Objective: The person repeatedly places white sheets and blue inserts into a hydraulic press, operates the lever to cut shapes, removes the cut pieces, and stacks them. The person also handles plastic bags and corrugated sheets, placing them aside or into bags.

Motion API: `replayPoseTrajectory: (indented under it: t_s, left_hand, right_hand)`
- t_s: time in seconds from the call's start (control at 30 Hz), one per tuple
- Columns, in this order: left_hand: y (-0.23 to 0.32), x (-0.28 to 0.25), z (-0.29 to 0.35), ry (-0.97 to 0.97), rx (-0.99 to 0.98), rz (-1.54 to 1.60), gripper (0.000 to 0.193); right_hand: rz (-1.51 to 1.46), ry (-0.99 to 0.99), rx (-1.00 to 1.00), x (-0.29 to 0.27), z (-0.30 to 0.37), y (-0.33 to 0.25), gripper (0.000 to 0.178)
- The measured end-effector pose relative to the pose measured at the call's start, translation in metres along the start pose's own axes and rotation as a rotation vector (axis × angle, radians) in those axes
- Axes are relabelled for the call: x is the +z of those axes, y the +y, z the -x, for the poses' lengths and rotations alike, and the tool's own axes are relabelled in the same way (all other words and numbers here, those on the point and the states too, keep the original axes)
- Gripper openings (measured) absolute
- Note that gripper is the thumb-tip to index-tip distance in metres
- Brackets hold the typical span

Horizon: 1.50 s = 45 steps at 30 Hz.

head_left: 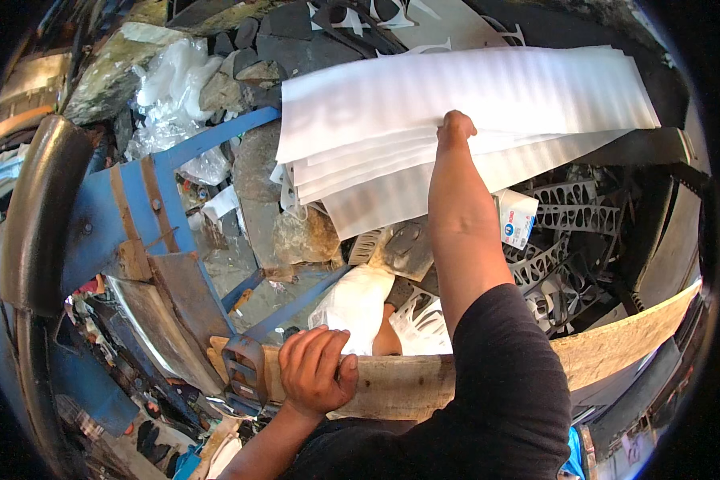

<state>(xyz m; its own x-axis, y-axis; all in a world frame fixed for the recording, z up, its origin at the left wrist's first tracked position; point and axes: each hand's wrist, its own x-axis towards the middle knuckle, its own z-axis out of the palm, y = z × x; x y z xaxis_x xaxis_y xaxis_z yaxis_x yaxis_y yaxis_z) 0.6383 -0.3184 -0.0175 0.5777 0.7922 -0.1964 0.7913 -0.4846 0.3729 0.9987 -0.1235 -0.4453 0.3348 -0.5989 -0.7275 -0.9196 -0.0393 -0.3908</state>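
Note:
My right arm stretches forward, and my right hand (458,125) grips the near edge of the upper white sheets (360,108). These long, thin, foam-like sheets lie in a loose, fanned stack, with the lower ones slipping toward me. The ends of my right fingers are hidden. Close to my body, my left hand (318,370) is curled into a fist over a wooden plank (400,384), and nothing shows in it. A dark metal frame-shaped piece (244,374), perhaps a cutting die, sits left of that fist.
Cut-out sheet scraps (568,216) fill the space at right, beside a small white box (516,218). A blue metal frame (128,212) and a thick dark padded bar (44,216) stand at left. Stones and clear plastic (180,100) lie behind. A white bundle (356,304) is beyond the plank.

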Motion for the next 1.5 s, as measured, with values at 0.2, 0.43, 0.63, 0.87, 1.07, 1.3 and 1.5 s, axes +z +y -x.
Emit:
replayPoseTrajectory:
  t_s: [0.2, 0.43, 0.63, 0.87, 1.07, 1.3, 1.5]
  left_hand:
    - [-0.001, -0.001, 0.001, 0.009, 0.005, 0.012, 0.033]
    - [-0.003, 0.002, 0.003, 0.012, 0.003, 0.005, 0.033]
    - [-0.002, 0.0, 0.002, 0.008, 0.012, -0.011, 0.031]
    - [-0.004, 0.0, 0.0, 0.011, 0.026, -0.025, 0.029]
    - [-0.001, 0.003, 0.002, 0.022, 0.021, -0.02, 0.033]
    - [-0.002, 0.001, -0.003, 0.003, 0.06, -0.041, 0.029]
    - [-0.002, 0.004, 0.003, 0.025, 0.032, -0.041, 0.028]
  right_hand:
    - [0.197, -0.279, -0.013, -0.005, -0.06, 0.023, 0.032]
    - [0.172, -0.236, -0.026, -0.003, -0.037, 0.027, 0.035]
    - [-0.022, -0.285, 0.002, 0.003, -0.03, 0.024, 0.023]
    - [0.079, -0.677, -0.208, 0.0, -0.033, 0.023, 0.015]
    - [0.457, -0.013, -0.093, -0.043, 0.007, 0.028, 0.053]
    - [-0.241, -0.406, 0.095, -0.017, -0.035, 0.024, 0.065]
    - [0.456, -0.088, -0.273, -0.041, -0.007, 0.006, 0.064]
